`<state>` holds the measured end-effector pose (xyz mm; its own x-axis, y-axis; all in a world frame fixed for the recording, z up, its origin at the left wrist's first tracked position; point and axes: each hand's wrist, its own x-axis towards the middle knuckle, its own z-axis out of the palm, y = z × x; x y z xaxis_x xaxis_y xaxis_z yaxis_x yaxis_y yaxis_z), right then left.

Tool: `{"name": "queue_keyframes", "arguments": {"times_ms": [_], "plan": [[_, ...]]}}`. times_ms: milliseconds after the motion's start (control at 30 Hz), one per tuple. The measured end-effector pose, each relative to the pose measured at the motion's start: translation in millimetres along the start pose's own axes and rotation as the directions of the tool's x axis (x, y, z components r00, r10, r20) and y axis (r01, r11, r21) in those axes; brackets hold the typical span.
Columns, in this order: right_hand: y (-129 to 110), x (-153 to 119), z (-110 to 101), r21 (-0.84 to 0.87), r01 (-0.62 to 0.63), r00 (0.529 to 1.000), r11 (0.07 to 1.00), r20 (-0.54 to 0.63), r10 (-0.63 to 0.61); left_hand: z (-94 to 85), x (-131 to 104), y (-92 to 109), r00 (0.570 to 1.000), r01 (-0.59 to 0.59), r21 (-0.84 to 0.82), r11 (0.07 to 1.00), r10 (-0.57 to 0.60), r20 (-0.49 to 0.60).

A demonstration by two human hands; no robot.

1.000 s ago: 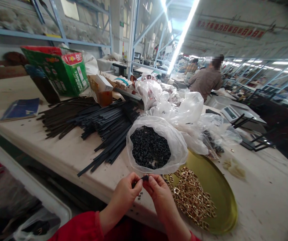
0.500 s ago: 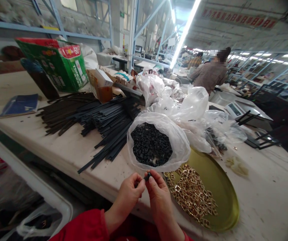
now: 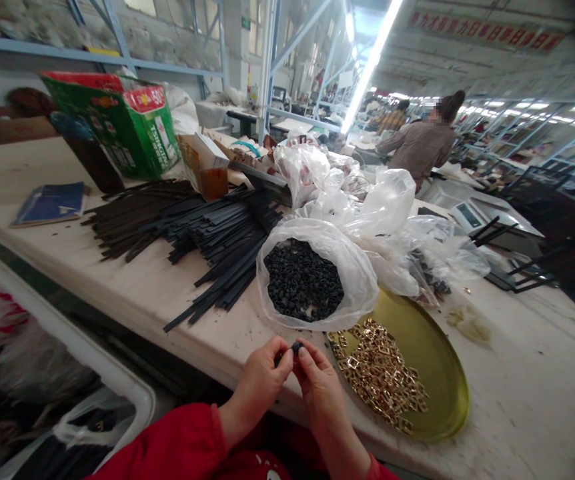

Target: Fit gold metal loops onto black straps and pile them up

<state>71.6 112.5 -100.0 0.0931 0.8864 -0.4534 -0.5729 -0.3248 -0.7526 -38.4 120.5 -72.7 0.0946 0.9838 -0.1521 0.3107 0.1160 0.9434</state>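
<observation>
My left hand (image 3: 260,373) and my right hand (image 3: 320,383) meet fingertip to fingertip at the table's front edge, just below the bag. Both are closed in a pinch. Between the right thumb and fingers a small black loop (image 3: 296,347) shows, like those in the bag. Dark strap-like material peeks out at the left fingertips, mostly covered by them. Close behind the hands, an open clear plastic bag (image 3: 360,293) holds many small black loops (image 3: 302,280). To the right of my hands lies a round gold tray (image 3: 440,400) with a heap of gold-coloured metal buckles (image 3: 382,373).
Black strips (image 3: 227,233) and brown strips (image 3: 132,217) lie fanned out on the table (image 3: 207,353). Behind are a blue notebook (image 3: 50,203), a green carton (image 3: 127,133), plastic bags (image 3: 337,180) and a scale (image 3: 467,217). A white bin (image 3: 132,400) stands lower left. Another person (image 3: 420,147) is farther back.
The camera view has shifted slightly. My hands stay together in a pinch, and the black piece between them is turned, with its rounded end now more visible.
</observation>
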Motion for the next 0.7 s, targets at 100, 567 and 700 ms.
{"name": "queue_keyframes", "arguments": {"times_ms": [100,567,700], "plan": [[-0.3,-3.5,-4.3,-0.057,0.003,0.999,0.998,0.037,-0.001,-7.4,-2.9,6.0,0.993,-0.034,-0.032,0.999,0.037,0.109],[-10.9,-14.5,-13.1,-0.329,0.083,0.992,0.941,0.119,-0.046,-24.1,-11.9,7.0,0.961,-0.074,0.057,0.996,0.056,0.272],[-15.7,-9.7,-15.4,-0.500,0.238,0.971,0.833,0.154,-0.184,-24.6,-11.3,10.4,0.955,-0.092,0.085,0.992,0.064,0.291]]}}
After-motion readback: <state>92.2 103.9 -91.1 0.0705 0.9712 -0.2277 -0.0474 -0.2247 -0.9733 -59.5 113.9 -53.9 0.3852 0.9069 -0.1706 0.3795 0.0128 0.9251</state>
